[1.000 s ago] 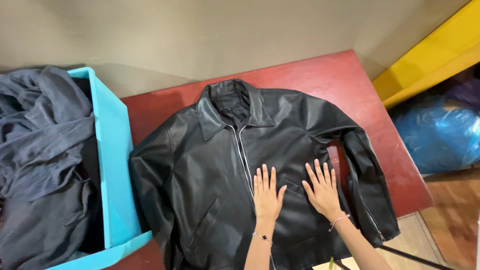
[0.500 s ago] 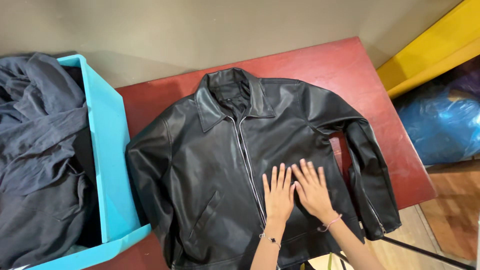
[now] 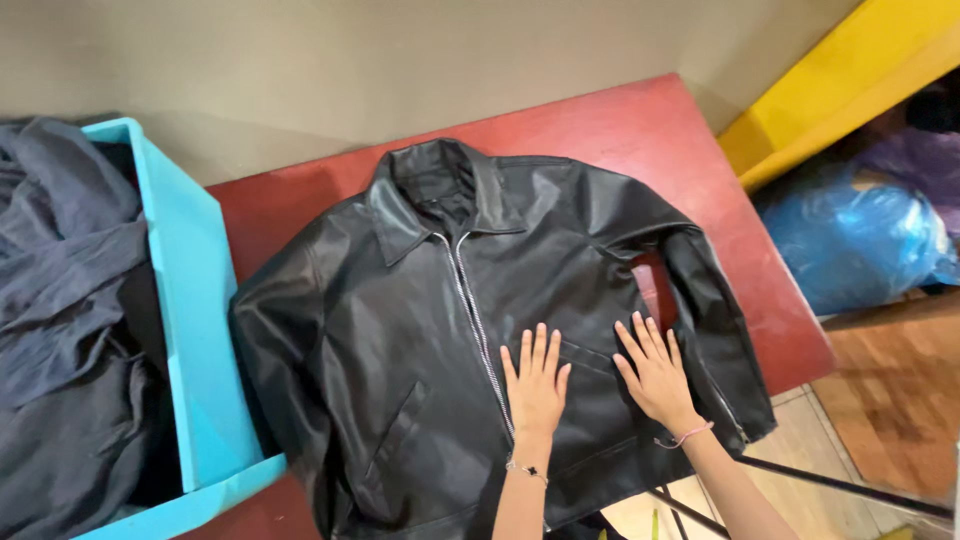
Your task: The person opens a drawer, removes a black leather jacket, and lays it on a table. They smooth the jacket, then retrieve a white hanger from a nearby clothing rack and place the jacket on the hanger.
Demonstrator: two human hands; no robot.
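A plain beige wall (image 3: 300, 60) stood behind a dark red bench (image 3: 620, 130). A black leather jacket (image 3: 400, 320) lay spread face up across the bench, zipped, collar at the far side. To the left sat a light blue bin (image 3: 195, 330) heaped with dark grey clothes (image 3: 60, 330). At the right lay a blue plastic bag (image 3: 850, 240). The left hand (image 3: 537, 385) and right hand (image 3: 657, 375) pressed flat on the jacket's near right front, a little apart, fingers (image 3: 540, 345) spread and gripping nothing.
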